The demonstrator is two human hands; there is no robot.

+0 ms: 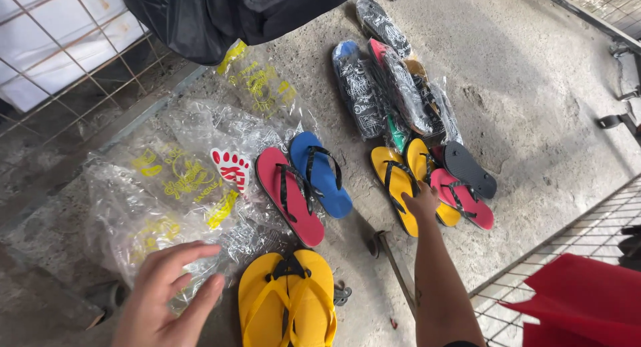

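Concrete floor (534, 106) carries loose flip-flops and empty clear plastic bags (173, 187) at left. Right hand (422, 201) presses, fingers together, on a yellow flip-flop (394, 187). Left hand (167, 297), fingers spread, hovers beside a near yellow pair (288, 300). Far bagged sandals (390, 86) stay wrapped.

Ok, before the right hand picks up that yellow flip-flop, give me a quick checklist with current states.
1. Right hand on the yellow flip-flop: ok, it touches its strap end.
2. Grip closed: cannot tell, the fingers are hidden under the hand.
3. Neighbours clear: not ok, a second yellow flip-flop and a red flip-flop lie right against it.
4. Left hand free: ok, open above the clear plastic bags.
5. Yellow pair out of the way: ok, it lies nearer, apart.
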